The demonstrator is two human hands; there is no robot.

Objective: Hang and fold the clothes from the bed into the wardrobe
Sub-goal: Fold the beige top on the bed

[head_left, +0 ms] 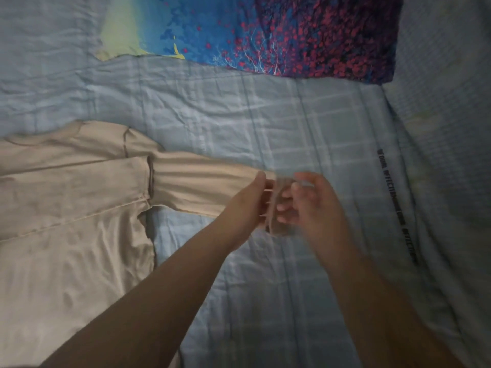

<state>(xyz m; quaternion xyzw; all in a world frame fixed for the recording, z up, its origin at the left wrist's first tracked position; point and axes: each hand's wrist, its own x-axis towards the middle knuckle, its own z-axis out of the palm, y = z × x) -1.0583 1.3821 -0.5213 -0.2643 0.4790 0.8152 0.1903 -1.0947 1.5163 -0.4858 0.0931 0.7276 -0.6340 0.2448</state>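
- 1 beige top [66, 208] lies spread on the bed [265, 115], body to the left and not yet folded. No wardrobe or hanger is in sight, so I judge the task barely begun.
- Its sleeve [202, 181] stretches to the right, with the cuff [277, 208] between the 2 hands.
- The left hand [252, 205] grips the cuff end with its fingers curled.
- The right hand [310, 205] curls at the same cuff, but blur hides whether it truly holds.
- A patterned cloth [292, 35] lies well apart, further up the bed.

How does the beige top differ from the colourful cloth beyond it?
The beige top is plain; the colourful cloth is printed blue and purple with red blossoms. The left hand and right hand grip the top's sleeve; nothing touches the cloth. Both lie on the blue checked sheet.
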